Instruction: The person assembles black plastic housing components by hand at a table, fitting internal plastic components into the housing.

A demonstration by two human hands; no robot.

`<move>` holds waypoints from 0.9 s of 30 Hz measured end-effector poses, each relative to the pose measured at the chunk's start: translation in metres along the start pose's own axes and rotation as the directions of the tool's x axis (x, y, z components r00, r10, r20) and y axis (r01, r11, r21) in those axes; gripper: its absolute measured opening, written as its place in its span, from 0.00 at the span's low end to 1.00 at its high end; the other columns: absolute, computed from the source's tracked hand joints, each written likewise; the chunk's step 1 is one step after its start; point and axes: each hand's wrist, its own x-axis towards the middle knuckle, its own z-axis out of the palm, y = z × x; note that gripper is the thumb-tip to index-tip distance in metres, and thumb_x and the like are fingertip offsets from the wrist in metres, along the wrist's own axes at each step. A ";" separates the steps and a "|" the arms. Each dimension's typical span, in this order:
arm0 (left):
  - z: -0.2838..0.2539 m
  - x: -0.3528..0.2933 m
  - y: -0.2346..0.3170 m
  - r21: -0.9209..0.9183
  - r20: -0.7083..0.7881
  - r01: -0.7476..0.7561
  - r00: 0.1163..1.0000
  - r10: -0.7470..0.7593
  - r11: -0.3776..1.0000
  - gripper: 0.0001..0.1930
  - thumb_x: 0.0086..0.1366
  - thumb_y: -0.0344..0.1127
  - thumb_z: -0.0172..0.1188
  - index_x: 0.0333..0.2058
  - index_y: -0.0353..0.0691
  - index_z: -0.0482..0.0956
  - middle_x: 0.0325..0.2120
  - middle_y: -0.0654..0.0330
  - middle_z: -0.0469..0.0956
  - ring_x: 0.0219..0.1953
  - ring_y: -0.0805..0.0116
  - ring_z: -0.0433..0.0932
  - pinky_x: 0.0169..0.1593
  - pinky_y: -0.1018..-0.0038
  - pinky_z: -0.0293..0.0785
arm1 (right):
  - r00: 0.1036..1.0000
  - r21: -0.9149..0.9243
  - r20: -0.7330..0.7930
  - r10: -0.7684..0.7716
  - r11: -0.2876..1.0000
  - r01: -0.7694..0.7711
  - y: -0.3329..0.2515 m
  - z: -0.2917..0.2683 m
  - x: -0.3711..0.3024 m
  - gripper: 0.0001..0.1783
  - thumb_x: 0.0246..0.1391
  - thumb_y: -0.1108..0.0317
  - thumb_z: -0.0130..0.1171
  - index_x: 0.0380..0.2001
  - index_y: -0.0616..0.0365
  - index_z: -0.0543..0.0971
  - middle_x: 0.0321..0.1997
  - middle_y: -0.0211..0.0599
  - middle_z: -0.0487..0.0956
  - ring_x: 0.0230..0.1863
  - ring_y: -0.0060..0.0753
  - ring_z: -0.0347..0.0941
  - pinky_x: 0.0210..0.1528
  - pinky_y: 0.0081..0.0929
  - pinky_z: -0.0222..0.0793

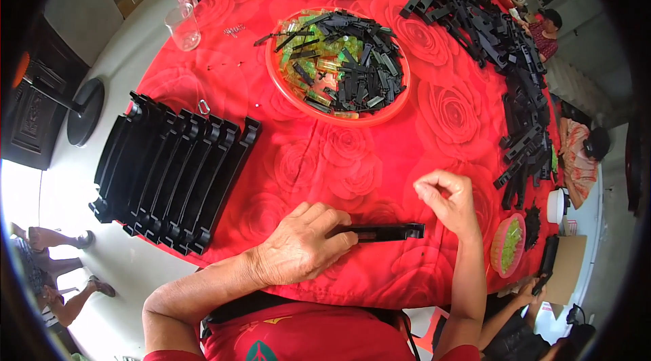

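Lining the table's left side, a row (176, 174) of black curved bars lies side by side, their long axes running away from the person and leaning right at the far ends. Beyond it stands a clear cup (184, 28); at the row's far edge is a small metal clip (203, 106).

The left hand (302, 242) rests near the table's front edge, its fingers closed around the left part of a black strip (386, 233). Farther off, a red bowl (373, 117) holds yellow-green pieces (288, 55) mostly at its left and black parts (369, 66) mostly at its right.

The strip juts rightward out of the left hand, its long axis side to side, roughly along the table's front edge, its right end free. The right hand (446, 201) is apart from it, raised just beyond and to the right of that end, thumb and forefinger curled toward each other; whether they pinch something small, I cannot tell. So the left hand is the nearer, already touching.

Farther right, a long pile (488, 35) of black parts follows the table's far side, and a pink basket (494, 249) holds green bits (510, 245).
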 end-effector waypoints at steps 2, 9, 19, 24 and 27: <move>-0.003 0.004 0.003 0.053 0.059 0.008 0.998 -0.011 0.999 0.21 0.59 0.38 0.71 0.52 0.47 0.85 0.49 0.57 0.78 0.48 0.58 0.79 0.47 0.63 0.75 | 1.000 -0.036 -0.008 -0.008 0.999 0.008 -0.019 -0.002 0.024 0.05 0.66 0.74 0.67 0.40 0.67 0.87 0.33 0.28 0.85 0.34 0.13 0.76 0.37 0.18 0.72; -0.002 0.003 0.003 0.091 0.152 0.044 0.987 -0.057 0.995 0.21 0.62 0.37 0.63 0.54 0.49 0.85 0.49 0.58 0.77 0.48 0.60 0.77 0.51 0.64 0.76 | 0.962 -0.347 -0.086 -0.259 0.913 0.215 -0.028 0.027 0.144 0.10 0.62 0.71 0.70 0.45 0.64 0.87 0.37 0.39 0.86 0.37 0.31 0.82 0.41 0.30 0.77; -0.006 0.009 0.005 0.092 0.181 0.060 0.981 -0.076 0.994 0.19 0.63 0.37 0.61 0.53 0.48 0.84 0.43 0.59 0.73 0.45 0.62 0.75 0.48 0.67 0.74 | 0.880 -0.620 -0.004 -0.474 0.692 0.370 -0.016 0.057 0.212 0.10 0.58 0.66 0.72 0.41 0.56 0.86 0.43 0.40 0.83 0.49 0.50 0.79 0.51 0.45 0.78; -0.004 0.007 0.004 0.095 0.155 0.024 0.987 -0.038 0.995 0.19 0.63 0.37 0.61 0.53 0.45 0.84 0.40 0.60 0.72 0.44 0.64 0.73 0.44 0.68 0.70 | 0.886 -0.550 -0.045 -0.462 0.752 0.364 -0.022 0.060 0.202 0.06 0.56 0.69 0.71 0.36 0.57 0.84 0.37 0.37 0.86 0.42 0.48 0.82 0.45 0.42 0.79; -0.003 0.005 0.006 0.098 0.154 0.018 0.987 -0.033 0.995 0.20 0.63 0.37 0.61 0.53 0.46 0.84 0.40 0.60 0.72 0.44 0.64 0.73 0.45 0.68 0.70 | 0.948 -0.379 -0.108 -0.299 0.894 0.239 -0.022 0.056 0.200 0.07 0.56 0.70 0.72 0.37 0.57 0.84 0.34 0.35 0.87 0.35 0.37 0.84 0.41 0.34 0.79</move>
